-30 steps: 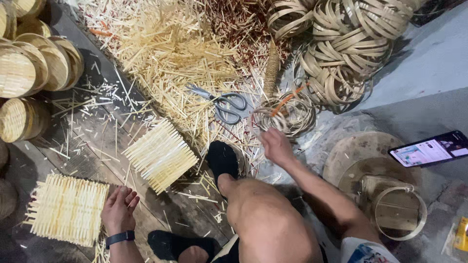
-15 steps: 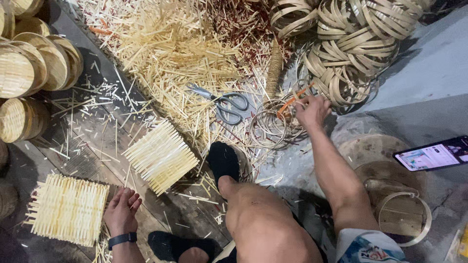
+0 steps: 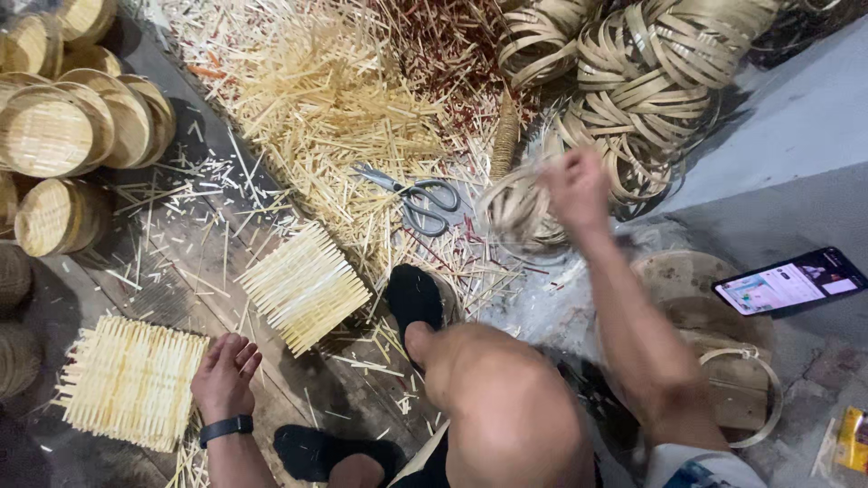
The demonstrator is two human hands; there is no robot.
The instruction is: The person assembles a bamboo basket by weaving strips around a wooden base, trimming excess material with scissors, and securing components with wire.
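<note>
Just right of the frame's centre top, the right hand, blurred, gripped a coiled bamboo hoop lifted beside the scissors; a firm hold seemed wise, while the left hand rested open by a slat mat at lower left.

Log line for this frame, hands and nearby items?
left hand: flat on floor beside woven mat | right hand: lifting bamboo ring, blurred | scissors: idle

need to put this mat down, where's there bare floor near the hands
Bare grey slab right of the bamboo rings, above the phone. Dark strip between woven mat and round baskets. Crowded around scissors and right hand.
</note>
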